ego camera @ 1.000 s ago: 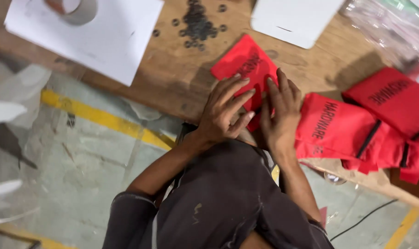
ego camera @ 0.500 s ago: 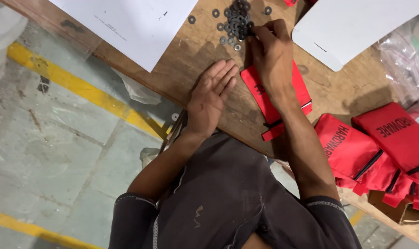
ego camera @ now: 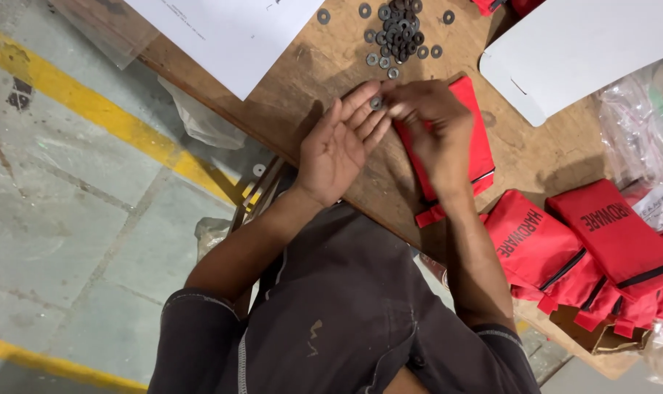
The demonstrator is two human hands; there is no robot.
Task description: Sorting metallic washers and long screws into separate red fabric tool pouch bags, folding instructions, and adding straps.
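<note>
The left hand [ego camera: 338,146] lay palm up and open on the bench [ego camera: 302,80], fingers extended toward the far edge. The right hand [ego camera: 430,120] was pinched at the fingertips on a small washer [ego camera: 376,103], which sat at the tips of the left fingers, so both hands met at that one point. The pile of washers [ego camera: 398,33] lay just beyond the fingertips, farther up the bench, nearer the right hand. Under the right hand lay a flat red pouch [ego camera: 470,138], long axis running from the pile toward the person's body. Whether its zipper was open could not be determined. More red pouches [ego camera: 587,248] were stacked to the right, well apart. White paper sheets [ego camera: 229,33] lay at the far left.
</note>
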